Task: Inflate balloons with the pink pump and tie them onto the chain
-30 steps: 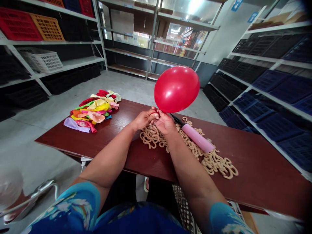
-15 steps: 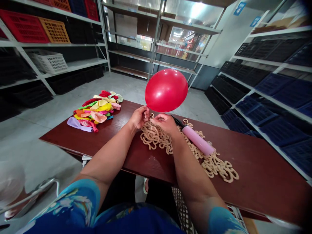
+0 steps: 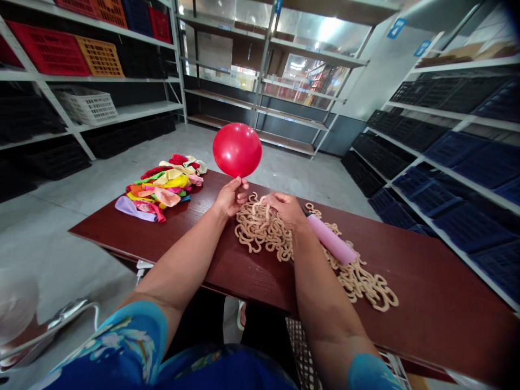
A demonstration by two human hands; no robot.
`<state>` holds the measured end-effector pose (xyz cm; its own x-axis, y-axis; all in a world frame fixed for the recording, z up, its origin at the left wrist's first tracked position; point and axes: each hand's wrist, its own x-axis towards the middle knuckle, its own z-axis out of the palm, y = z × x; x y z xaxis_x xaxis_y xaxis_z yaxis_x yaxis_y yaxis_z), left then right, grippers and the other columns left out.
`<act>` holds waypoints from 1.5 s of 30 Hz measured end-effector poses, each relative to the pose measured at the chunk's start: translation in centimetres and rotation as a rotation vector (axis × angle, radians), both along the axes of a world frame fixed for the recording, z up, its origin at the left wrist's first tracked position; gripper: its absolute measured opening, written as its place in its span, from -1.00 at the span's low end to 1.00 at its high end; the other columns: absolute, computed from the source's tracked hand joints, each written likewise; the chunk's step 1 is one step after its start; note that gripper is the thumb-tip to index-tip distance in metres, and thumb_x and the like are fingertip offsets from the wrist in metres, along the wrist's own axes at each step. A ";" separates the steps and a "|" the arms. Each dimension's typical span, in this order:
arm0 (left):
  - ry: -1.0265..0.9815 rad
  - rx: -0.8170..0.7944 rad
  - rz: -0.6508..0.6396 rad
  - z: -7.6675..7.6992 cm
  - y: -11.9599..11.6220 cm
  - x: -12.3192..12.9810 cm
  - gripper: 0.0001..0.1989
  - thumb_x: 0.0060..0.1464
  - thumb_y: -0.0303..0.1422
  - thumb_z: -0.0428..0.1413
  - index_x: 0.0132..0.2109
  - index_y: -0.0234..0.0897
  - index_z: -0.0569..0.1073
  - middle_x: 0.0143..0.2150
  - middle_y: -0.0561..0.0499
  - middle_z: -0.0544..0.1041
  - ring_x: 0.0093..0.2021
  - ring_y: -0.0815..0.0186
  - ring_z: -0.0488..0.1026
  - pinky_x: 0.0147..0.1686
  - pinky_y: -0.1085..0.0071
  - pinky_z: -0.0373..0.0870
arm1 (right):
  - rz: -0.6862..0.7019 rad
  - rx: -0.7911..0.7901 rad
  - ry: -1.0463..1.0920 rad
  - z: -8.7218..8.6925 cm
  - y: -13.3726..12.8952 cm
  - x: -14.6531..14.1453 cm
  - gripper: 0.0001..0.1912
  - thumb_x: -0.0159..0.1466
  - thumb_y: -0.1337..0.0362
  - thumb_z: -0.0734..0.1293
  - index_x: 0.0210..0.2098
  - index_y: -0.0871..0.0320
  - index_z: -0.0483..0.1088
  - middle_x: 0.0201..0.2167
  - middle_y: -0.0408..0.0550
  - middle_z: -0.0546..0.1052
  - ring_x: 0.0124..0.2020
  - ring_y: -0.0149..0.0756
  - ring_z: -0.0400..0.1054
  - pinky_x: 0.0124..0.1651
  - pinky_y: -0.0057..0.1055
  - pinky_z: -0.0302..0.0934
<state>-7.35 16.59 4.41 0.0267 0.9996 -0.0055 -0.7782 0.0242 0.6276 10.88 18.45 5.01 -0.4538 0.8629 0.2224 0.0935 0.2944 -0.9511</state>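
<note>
A red inflated balloon [image 3: 237,149] stands above the far side of the brown table, its neck pinched in the fingers of my left hand [image 3: 232,197]. My right hand [image 3: 285,208] is closed on a tan curled piece [image 3: 262,207], just above a heap of similar tan curled pieces [image 3: 260,230]; what they are made of I cannot tell. Partly behind my right wrist, a pink balloon pump [image 3: 333,238] with a black end lies on the heap. To the left is a pile of uninflated balloons [image 3: 162,187] in many colours.
The brown table [image 3: 410,254] spans the space before me. Metal shelves [image 3: 292,116] stand behind it, with dark crates [image 3: 471,200] on the right and red and yellow crates [image 3: 99,57] on the left. A white looped tube [image 3: 91,309] is at lower left.
The balloon looks clearly smaller and has shifted left, now upright over my left hand. My right hand has moved slightly right and now shows a tan curled piece in its fingers.
</note>
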 end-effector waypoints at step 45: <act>0.866 0.173 0.392 -1.9 0.7 1.9 -0.77 0.10 -0.35 0.04 -0.51 -0.28 0.31 -0.54 0.06 0.25 -0.48 0.38 0.21 -0.47 0.52 0.13 | -0.113 -0.072 0.490 2.3 -1.3 -0.7 -0.75 0.16 0.02 0.30 -0.38 0.07 0.41 -0.37 -0.13 0.50 -0.47 -0.42 0.39 -0.48 -0.47 0.25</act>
<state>-5.50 17.28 2.50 -0.2535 0.9254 0.2816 0.0231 -0.2852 0.9582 10.23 17.12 7.34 -0.2136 0.9217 0.3240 -0.3417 0.2402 -0.9086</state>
